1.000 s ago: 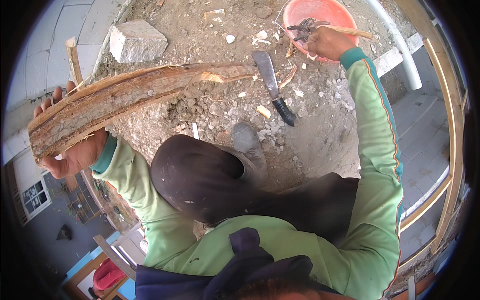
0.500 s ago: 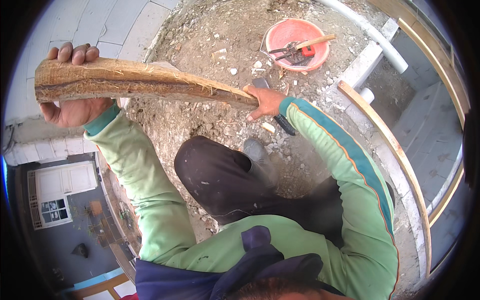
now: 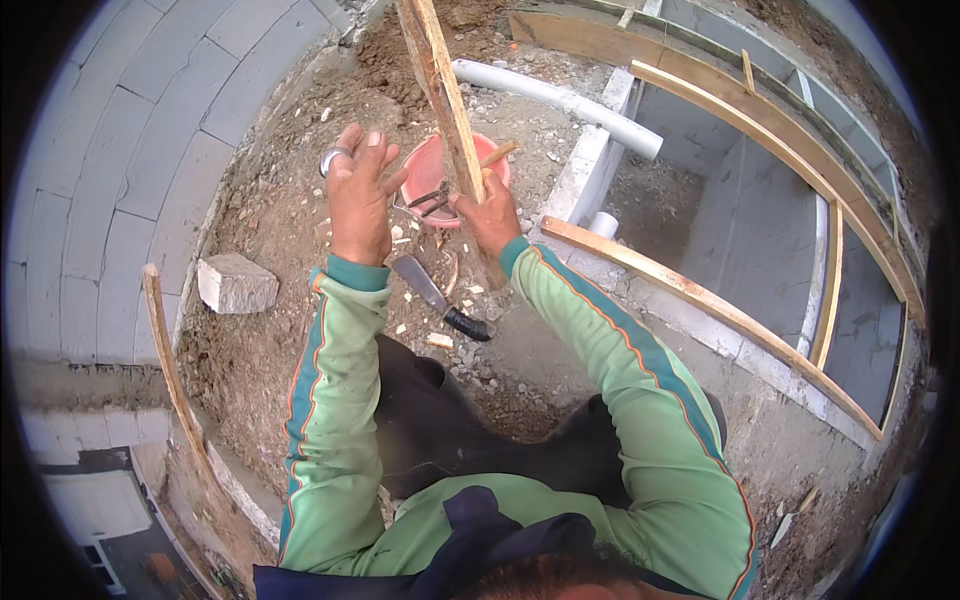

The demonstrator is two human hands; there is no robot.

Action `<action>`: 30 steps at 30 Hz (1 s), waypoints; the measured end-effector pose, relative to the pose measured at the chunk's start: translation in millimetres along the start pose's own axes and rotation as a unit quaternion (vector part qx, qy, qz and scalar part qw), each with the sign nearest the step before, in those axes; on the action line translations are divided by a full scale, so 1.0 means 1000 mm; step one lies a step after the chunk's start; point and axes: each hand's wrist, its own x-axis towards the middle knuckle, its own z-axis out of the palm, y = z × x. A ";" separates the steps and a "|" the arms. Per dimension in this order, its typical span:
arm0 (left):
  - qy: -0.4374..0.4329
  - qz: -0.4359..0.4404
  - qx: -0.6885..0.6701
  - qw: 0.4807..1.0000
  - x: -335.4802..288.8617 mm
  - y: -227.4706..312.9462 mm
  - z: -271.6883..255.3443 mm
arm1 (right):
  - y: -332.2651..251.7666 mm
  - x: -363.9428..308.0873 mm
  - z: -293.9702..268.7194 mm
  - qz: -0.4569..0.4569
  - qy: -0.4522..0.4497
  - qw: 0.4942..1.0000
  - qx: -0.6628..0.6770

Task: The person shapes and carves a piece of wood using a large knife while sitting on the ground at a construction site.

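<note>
A long rough wooden board (image 3: 452,105) points up and away from me. My right hand (image 3: 490,215) is wrapped round its near part. My left hand (image 3: 360,200) is raised beside the board, apart from it, with its fingers spread and a ring on one of them. Below the hands, on the dirt, lies a machete (image 3: 424,284) with a broad grey blade and a black handle. Partly behind the board stands a pink bucket (image 3: 418,178). Dark metal tools and a wooden handle (image 3: 498,153) show in it.
A whitish stone block (image 3: 238,284) sits left on the dirt, near a thin upright wooden strip (image 3: 172,365) and a grey block wall (image 3: 90,220). At right is a block-walled pit with timber rails (image 3: 710,300) along it. A white pipe (image 3: 560,102) lies across its far corner.
The board has swung from lying crosswise to pointing away from me. My left hand has let go of its end and moved right. My right hand still grips it.
</note>
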 end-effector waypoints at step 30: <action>-0.328 0.031 0.352 0.876 -0.014 -0.037 -0.007 | 0.136 0.093 -0.203 0.200 0.344 0.872 -0.285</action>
